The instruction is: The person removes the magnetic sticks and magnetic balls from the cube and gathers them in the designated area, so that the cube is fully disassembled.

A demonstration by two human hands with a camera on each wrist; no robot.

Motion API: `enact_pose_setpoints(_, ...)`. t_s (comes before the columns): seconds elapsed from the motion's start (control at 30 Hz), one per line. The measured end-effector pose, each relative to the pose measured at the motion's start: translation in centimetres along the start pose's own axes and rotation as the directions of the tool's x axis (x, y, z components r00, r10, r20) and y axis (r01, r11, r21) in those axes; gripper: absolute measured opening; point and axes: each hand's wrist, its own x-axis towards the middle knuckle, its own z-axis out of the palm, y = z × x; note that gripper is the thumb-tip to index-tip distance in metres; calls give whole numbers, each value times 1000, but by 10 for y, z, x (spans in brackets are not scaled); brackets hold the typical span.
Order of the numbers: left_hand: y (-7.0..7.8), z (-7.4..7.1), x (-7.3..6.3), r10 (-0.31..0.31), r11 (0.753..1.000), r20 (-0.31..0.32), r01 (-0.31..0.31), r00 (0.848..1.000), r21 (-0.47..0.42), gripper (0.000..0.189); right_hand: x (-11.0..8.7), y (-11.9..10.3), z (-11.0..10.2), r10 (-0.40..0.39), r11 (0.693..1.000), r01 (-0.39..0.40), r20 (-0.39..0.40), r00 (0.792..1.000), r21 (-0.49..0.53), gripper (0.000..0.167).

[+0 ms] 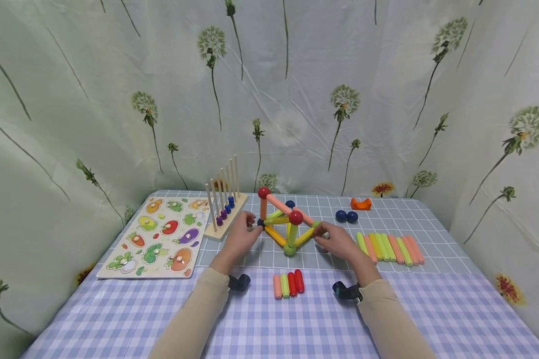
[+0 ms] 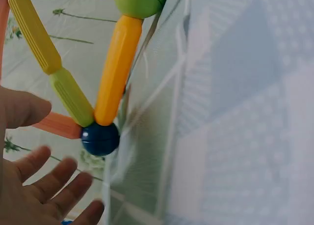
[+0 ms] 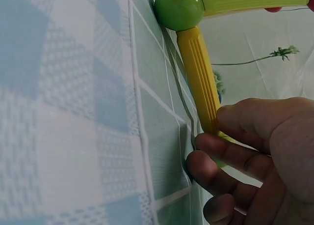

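Note:
A frame of coloured rods and balls stands at mid-table, with one red ball [image 1: 296, 217] on a green upright rod [image 1: 293, 234] and another on a coral upright rod. My left hand [image 1: 242, 232] is at its left side, by the dark blue ball [image 2: 100, 139]. The left fingers are spread and loosely bent, with the thumb close to a coral rod [image 2: 60, 125]. On the right side, my right hand [image 3: 265, 161] pinches the end of a yellow rod [image 3: 198, 80] between thumb and index finger. That rod runs to the front green ball [image 3: 179, 9]. A green ball behind the right fingers is partly hidden.
Several short rods [image 1: 289, 284] lie in front of the frame. A row of rods [image 1: 391, 248] lies to the right, with dark blue balls [image 1: 346, 216] and an orange curved piece [image 1: 361, 204] behind. At left are a vegetable puzzle board [image 1: 161, 239] and a peg stand [image 1: 213, 231].

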Motion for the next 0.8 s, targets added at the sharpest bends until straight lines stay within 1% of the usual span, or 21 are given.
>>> enact_pose_setpoints(0.03, -3, 1, 1, 6, 1000, 8, -6, 1000, -16, 50, 0, 0, 0, -6, 1000, 6, 2, 1000, 5, 22)
enact_pose_setpoints(0.07, -5, 1, 2, 13, 999, 31, -12, 999, -30, 61, 0, 0, 0, -10, 1000, 10, 2, 1000, 10, 22)
enact_pose_setpoints(0.13, -9, 3, 4, 26, 999, 103, -23, 994, -38, 76, 1, -1, 1, -15, 1000, 15, 5, 1000, 22, 23)
enact_pose_setpoints(0.2, -11, 3, 5, 29, 999, 171, -22, 985, -45, 83, 1, -1, 2, -20, 999, 20, 6, 1000, 27, 24)
enact_pose_setpoints(0.27, -12, 3, 5, 35, 999, 208, -26, 978, -43, 85, 1, -1, 2, -26, 999, 25, 7, 1000, 22, 27)
enact_pose_setpoints(0.33, -13, 2, 5, 51, 999, 211, -47, 976, -25, 83, 1, 0, 3, -32, 999, 32, 9, 999, 5, 32)
enact_pose_setpoints(0.43, -14, 0, 5, 83, 996, 178, -88, 980, 19, 73, 0, 0, 5, -48, 998, 49, 28, 998, -27, 48)
enact_pose_setpoints(0.53, -14, -4, 4, 93, 993, 145, -103, 985, 65, 60, -2, -2, 7, -66, 996, 69, 56, 996, -61, 69)
enact_pose_setpoints(0.63, -13, -8, 4, 88, 989, 125, -101, 988, 104, 49, -3, -5, 9, -70, 992, 77, 74, 995, -97, 84)
enact_pose_setpoints(0.7, -12, -11, 4, 97, 986, 118, -111, 988, 121, 41, -2, -7, 12, -74, 989, 83, 78, 994, -121, 89)
enact_pose_setpoints(0.8, -10, -13, 5, 90, 985, 128, -107, 988, 132, 32, -2, -10, 15, -61, 988, 71, 75, 995, -139, 90)
